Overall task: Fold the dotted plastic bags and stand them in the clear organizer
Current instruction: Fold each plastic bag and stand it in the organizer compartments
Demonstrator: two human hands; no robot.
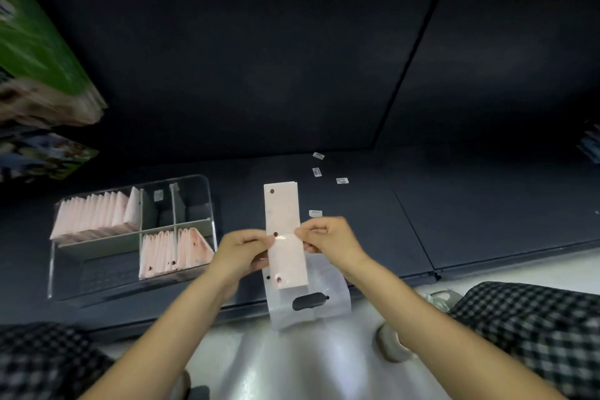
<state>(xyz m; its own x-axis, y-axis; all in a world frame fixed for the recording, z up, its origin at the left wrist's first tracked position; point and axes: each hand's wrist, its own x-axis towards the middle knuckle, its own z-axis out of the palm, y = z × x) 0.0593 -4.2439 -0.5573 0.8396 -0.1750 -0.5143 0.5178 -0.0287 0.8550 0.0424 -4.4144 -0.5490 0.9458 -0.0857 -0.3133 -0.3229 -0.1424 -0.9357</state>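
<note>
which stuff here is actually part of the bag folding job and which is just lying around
Part of the job:
left hand
right hand
dotted bag strip, pinched by both hands
clear organizer
folded bags

Lying about:
small white labels
green box

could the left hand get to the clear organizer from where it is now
Probably yes: the clear organizer sits just left of the left hand, nothing between them, though that hand pinches the folded bag.

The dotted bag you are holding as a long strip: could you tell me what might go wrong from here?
The dotted bag is pinched only at mid-length by the left hand and right hand, so its long fold could spring open. Its handle end overhangs the shelf edge and might drag. The clear organizer has packed compartments; forcing another in could topple standing bags.
</note>
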